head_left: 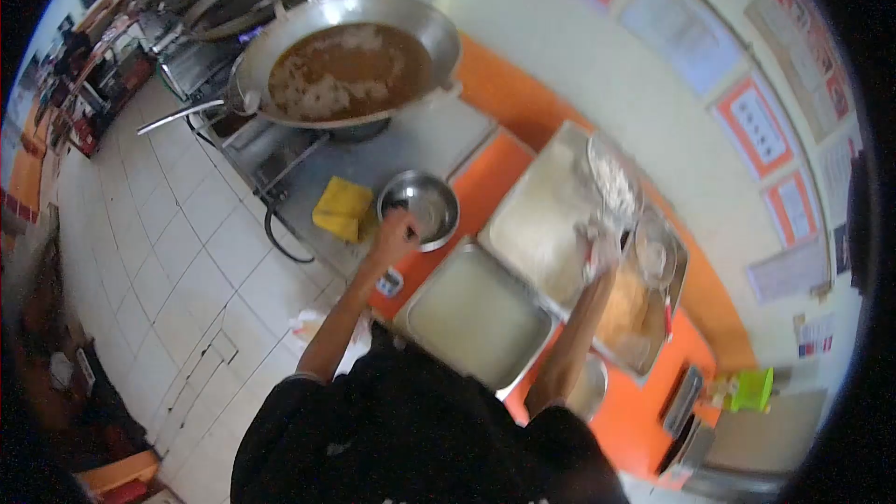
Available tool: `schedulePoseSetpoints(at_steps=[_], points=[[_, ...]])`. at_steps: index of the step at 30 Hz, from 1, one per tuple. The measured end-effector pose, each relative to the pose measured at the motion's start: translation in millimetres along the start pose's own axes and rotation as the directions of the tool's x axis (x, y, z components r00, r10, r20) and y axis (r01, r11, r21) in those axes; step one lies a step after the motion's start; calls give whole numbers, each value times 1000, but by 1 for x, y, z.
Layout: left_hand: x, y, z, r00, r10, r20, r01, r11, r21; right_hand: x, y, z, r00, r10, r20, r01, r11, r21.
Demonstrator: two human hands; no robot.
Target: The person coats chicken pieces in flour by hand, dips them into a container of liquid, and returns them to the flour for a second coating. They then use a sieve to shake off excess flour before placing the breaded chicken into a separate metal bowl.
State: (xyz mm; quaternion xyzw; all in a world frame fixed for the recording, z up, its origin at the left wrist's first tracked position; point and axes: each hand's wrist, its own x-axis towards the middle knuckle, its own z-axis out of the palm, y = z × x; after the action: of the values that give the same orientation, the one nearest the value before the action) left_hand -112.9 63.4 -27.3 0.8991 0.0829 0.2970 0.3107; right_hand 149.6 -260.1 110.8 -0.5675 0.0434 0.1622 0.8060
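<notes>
Found left grip (399,228) curled over the rim of a metal bowl (445,194), apparently clasping it. Located bowl just beside a yellow cloth (343,209), partly over the orange surface (486,189). Noted right grip (602,254) blurred and whitened, near pale powder (534,229) and a heap of pale pieces (612,182); could not tell whether open or closed on anything. Judged advisable to steady the bowl, keep it level, and work low over the powder against spillage. Observed red-framed notice (753,126) on the wall (495,33), marked with dark characters, too blurred to read. Recorded no legible brand or label.
</notes>
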Motion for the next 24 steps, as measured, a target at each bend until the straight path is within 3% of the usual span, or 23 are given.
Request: schedulePoseSetpoints(at_steps=[2,4,6,7,9,11,12,13,15,17,18,19,21,22,23,24], points=[[-4,-16,0,949,-206,-240,177,975,-135,4,8,-3,1000,-19,-12,18,999,-30],[-10,-15,-2,797,-516,-313,399,840,-368,12,16,-4,998,-54,-14,53,998,-38],[-25,-40,21,624,-628,-464,346,755,-556,11,45,-19,994,-91,-59,88,994,-64],[-40,-57,31,590,-682,-432,438,720,-538,14,51,-22,996,-64,-56,63,998,-20],[-36,-86,55,475,-762,-441,550,648,-527,23,15,0,961,259,95,-275,922,272],[-29,-84,46,464,-880,-101,659,419,-624,69,65,-28,987,90,130,-126,943,308],[-40,-76,39,431,-898,93,726,283,-627,33,44,-11,997,70,39,-69,997,-39],[-30,-69,43,432,-887,162,572,131,-810,-9,20,10,997,50,-54,-67,920,-386],[4,-56,38,331,-932,146,611,95,-786,33,54,21,984,-149,-98,131,977,-168],[-17,-59,41,286,-942,178,610,36,-791,30,123,-36,989,-116,-95,124,989,78],[-27,-59,42,263,-945,193,609,7,-793,24,150,-67,998,-56,3,54,977,206],[-11,-54,43,301,-935,189,536,2,-844,49,143,-66,985,-57,160,4,948,318],[-16,-69,53,344,-920,186,452,-12,-892,9,121,-25,990,-127,66,110,969,221],[-19,-95,74,355,-915,190,427,-22,-904,10,115,-21,956,-258,143,272,958,-90],[-20,-113,83,357,-912,203,431,-32,-902,12,109,-17,896,-385,219,443,791,-422],[-31,-106,66,384,-880,279,468,-75,-881,15,103,-14,817,-500,287,553,537,-637]])
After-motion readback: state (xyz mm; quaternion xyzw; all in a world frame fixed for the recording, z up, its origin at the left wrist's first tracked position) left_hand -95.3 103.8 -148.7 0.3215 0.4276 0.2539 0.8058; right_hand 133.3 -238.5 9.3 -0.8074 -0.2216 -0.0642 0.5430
